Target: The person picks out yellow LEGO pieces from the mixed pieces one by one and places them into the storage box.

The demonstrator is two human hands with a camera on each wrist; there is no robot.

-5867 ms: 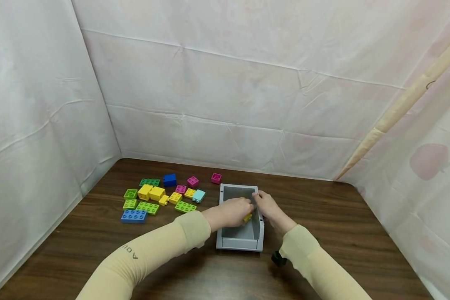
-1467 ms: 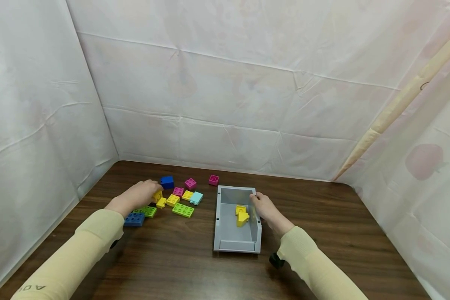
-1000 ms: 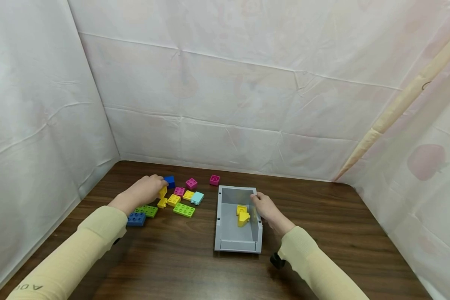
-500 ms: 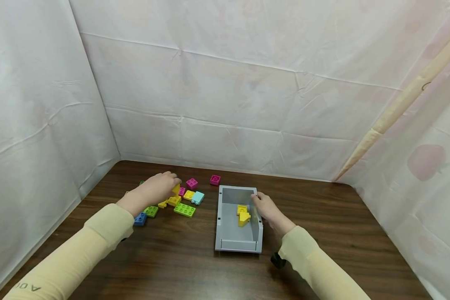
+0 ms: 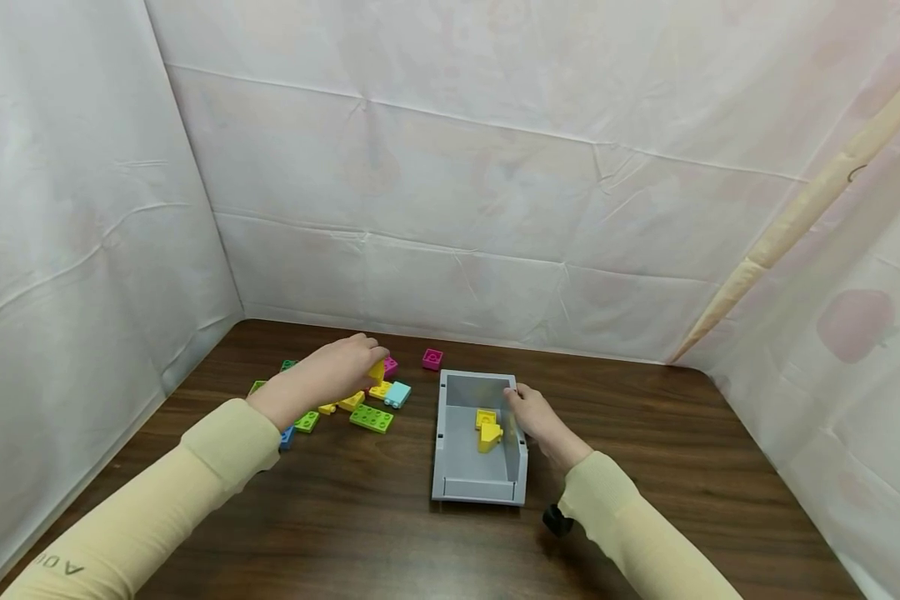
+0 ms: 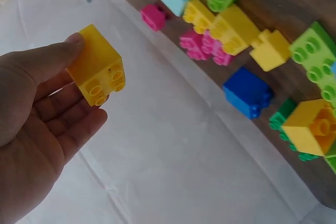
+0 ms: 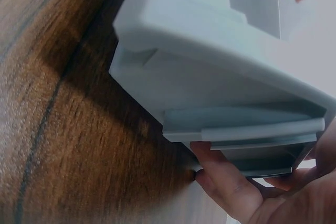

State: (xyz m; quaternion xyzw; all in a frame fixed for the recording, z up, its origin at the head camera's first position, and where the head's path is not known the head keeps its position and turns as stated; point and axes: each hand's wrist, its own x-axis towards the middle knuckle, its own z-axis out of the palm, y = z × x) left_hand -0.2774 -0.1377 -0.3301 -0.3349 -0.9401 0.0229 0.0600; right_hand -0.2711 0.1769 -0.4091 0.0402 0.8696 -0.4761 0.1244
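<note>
My left hand [image 5: 337, 368] pinches a yellow toy brick [image 6: 97, 66] between thumb and fingers, raised above the loose bricks; its studs show in the left wrist view. My right hand [image 5: 534, 417] grips the right side wall of a grey bin [image 5: 478, 492], thumb over the rim and fingers on the outside. Inside the bin lie two yellow bricks [image 5: 489, 437], one of them with a slanted side. Below my left hand lie a light-blue brick [image 5: 397, 394] and a lime-green brick [image 5: 371, 418].
Behind the bricks is a magenta brick [image 5: 432, 359]. The left wrist view shows a blue brick [image 6: 247, 92], another yellow brick [image 6: 310, 127] and several pink and green ones. All stand on a dark wooden table [image 5: 390, 533] with white cloth [image 5: 420, 183] around it.
My left hand came out of the bin, took a yellow brick from the pile on the left and has since lifted it rightward. My right hand has stayed on the bin.
</note>
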